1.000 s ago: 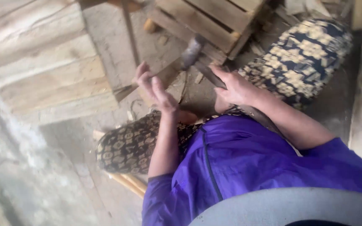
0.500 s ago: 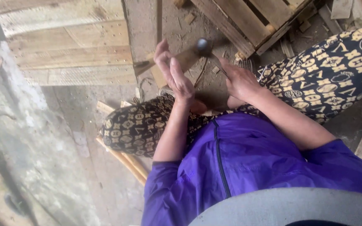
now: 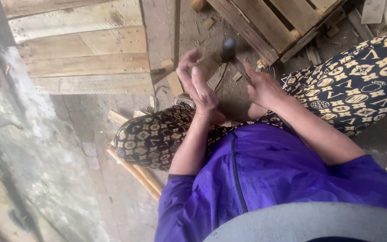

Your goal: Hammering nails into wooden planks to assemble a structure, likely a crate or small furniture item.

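Note:
My left hand (image 3: 197, 85) is raised in front of my knees, its fingers pinching a short wooden strip (image 3: 208, 66) that points left toward the planks. My right hand (image 3: 263, 88) grips the handle of a hammer. The dark metal hammer head (image 3: 228, 45) sits just above the right end of the strip. Both hands are blurred, and the handle is mostly hidden in my right fist. My purple jacket (image 3: 265, 175) and patterned trousers (image 3: 354, 85) fill the lower right.
A wooden pallet (image 3: 256, 24) lies at the top right, with wood scraps around it. Flat pale planks (image 3: 81, 54) are stacked at the upper left. Thin sticks (image 3: 135, 172) lie under my left leg on the dusty floor. A rough grey wall (image 3: 19, 170) runs along the left.
The view has swung, so the planks and pallet sit lower and further right. The hammer head has shifted right and slightly up with my hands, staying by the strip.

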